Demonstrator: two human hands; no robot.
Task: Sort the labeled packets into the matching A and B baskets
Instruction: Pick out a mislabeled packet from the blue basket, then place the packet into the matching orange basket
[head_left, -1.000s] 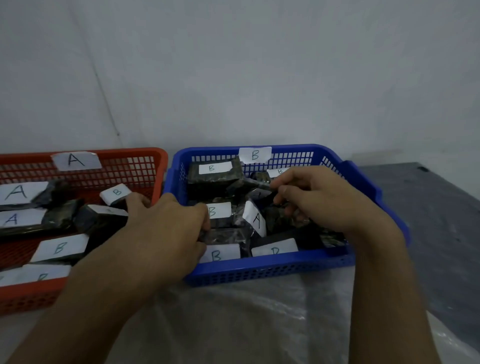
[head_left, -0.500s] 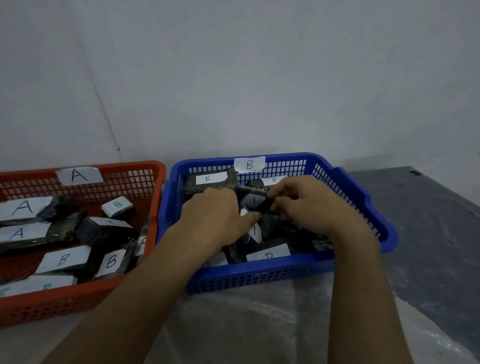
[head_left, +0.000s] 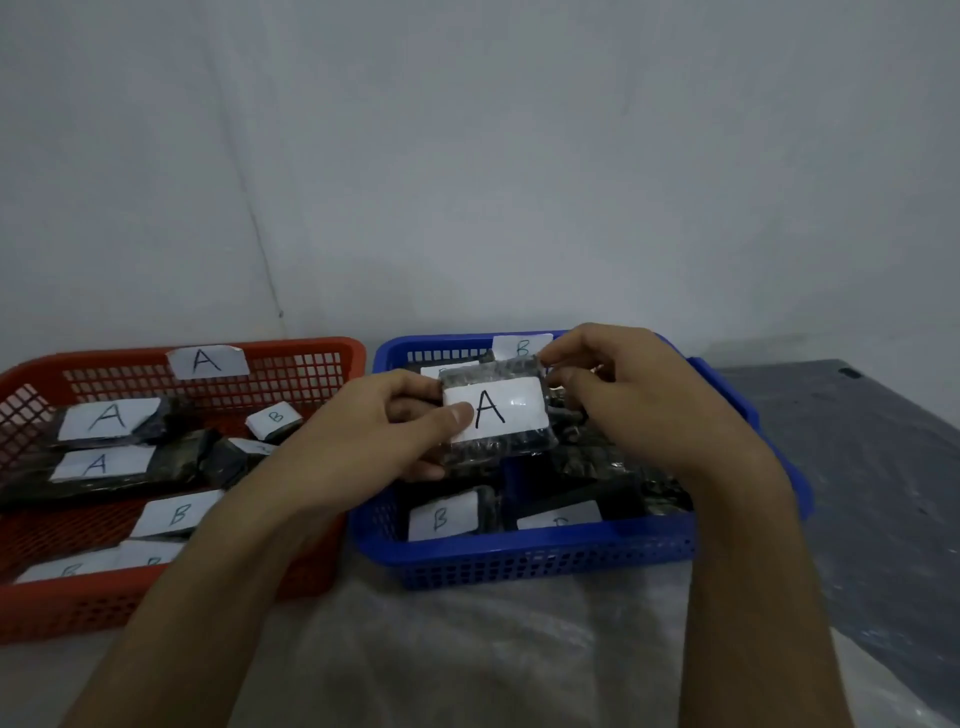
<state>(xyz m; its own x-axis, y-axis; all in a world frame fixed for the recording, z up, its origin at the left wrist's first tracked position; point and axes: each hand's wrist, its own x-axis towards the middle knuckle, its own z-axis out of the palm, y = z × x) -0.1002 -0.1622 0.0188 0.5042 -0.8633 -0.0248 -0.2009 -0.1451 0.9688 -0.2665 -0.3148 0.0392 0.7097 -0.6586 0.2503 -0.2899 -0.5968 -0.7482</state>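
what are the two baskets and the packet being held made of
Red basket and blue basket: rigid moulded plastic by the look, fairly matte, with grid-pierced walls. Held packet: dark contents in clear glossy film, judging by the glare; its white label looks like paper.

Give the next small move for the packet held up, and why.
Likely carry the packet labeled A over into the red basket tagged A. Both the left hand and right hand pinch it above the blue basket tagged B, where it doesn't belong.

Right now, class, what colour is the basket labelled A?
The basket is orange-red, seen best in the head view.
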